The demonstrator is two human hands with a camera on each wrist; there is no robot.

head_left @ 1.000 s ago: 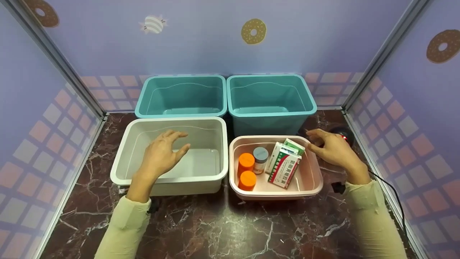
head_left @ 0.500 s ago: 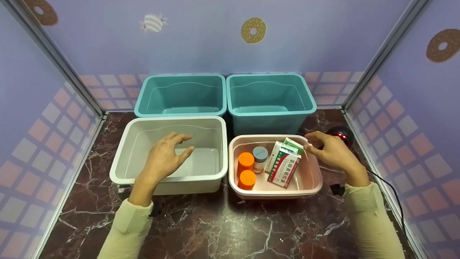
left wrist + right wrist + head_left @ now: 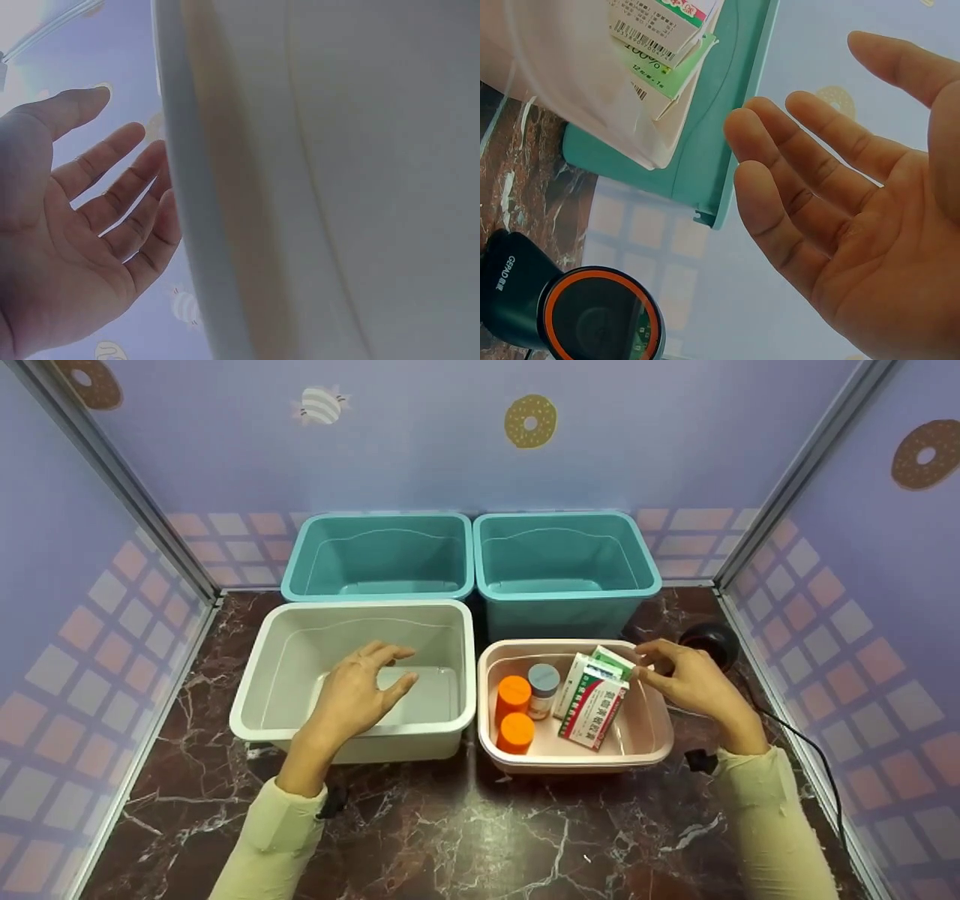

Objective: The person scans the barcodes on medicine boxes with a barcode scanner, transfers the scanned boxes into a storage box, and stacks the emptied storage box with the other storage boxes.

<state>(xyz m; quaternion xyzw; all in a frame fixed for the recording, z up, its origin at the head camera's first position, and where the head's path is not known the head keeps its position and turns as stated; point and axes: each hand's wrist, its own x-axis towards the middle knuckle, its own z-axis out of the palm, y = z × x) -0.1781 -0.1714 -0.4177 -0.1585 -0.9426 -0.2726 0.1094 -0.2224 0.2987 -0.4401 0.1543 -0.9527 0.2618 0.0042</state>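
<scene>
My left hand (image 3: 356, 690) hovers over the white bin (image 3: 249, 690), fingers relaxed and holding nothing; the left wrist view shows its bare palm (image 3: 67, 247) beside the bin's wall. My right hand (image 3: 694, 679) hangs over the right rim of the pink basin (image 3: 645, 735), its fingertips close to a green box (image 3: 613, 661). Loosely bent fingers and a bare palm (image 3: 885, 247) show in the right wrist view. Leaning in the basin are several medicine boxes (image 3: 594, 712), next to two orange-capped bottles (image 3: 516, 733) and a grey-capped bottle (image 3: 544, 681).
Two teal bins (image 3: 379, 598) (image 3: 566, 615) stand side by side at the back wall. A black scanner-like device (image 3: 600, 315) with an orange ring sits right of the basin, its cable (image 3: 817, 754) running forward. Walls enclose the dark marble tabletop (image 3: 480, 832) on three sides.
My left hand has drifted right and slightly nearer over the white bin. The right hand has edged a little left toward the boxes. The device's red light has gone off.
</scene>
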